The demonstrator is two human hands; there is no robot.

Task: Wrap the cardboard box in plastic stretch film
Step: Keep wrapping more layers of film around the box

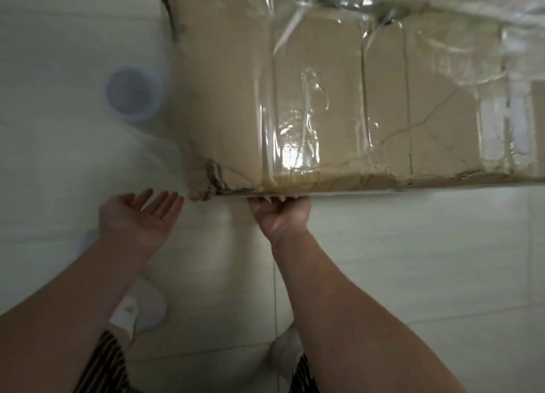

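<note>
forearms (pixel 339 289) reach out to the cardboard box (pixel 224 97), which fills the upper right and is partly covered in stretch film (pixel 303 121). right hand (pixel 281 215) is at the box's near bottom edge, fingers curled under it, gripping. left hand (pixel 141 215) is flat, palm up, holding nothing, just beside the torn near-left corner. blurred round object (pixel 132 93) lies left of the box on the tiled floor (pixel 413 260).
</note>
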